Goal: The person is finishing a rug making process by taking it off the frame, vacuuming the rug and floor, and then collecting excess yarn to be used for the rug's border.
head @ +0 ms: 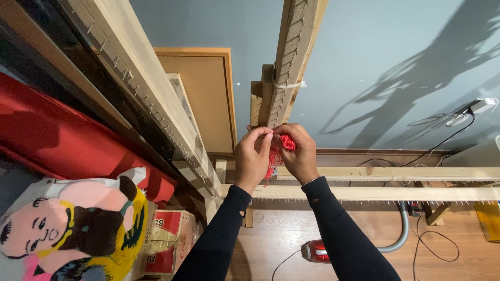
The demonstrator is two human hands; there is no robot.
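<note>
A: Where's the red yarn (287,142) rn?

B: Bunched btwn both hands, right up against the lower end of the upright wooden frame bar (289,57) w/ the rows of nails. A few loose strands (269,169) hang down below the fingers.

A: Left hand (252,158)?

B: Fingers curled, thumb and forefinger pressed together, pinching a bit of the yarn at the top. Black sleeve to the wrist.

A: Right hand (301,155)?

B: Closed round the red wad, fingertips meeting the left's. Thin bracelet at the wrist. Can't tell how tight the grip is.

A: Around them?

B: Horizontal nailed beam (396,193) just below the wrists, another slanted nailed beam (140,88) on the left. Red fabric (62,140) and a tufted rug w/ a cartoon figure (73,224) lower left, cardboard box (169,242) beside it. Red vacuum (316,252) w/ grey hose on the wood floor (458,260), blue-grey wall (396,67) behind.
</note>
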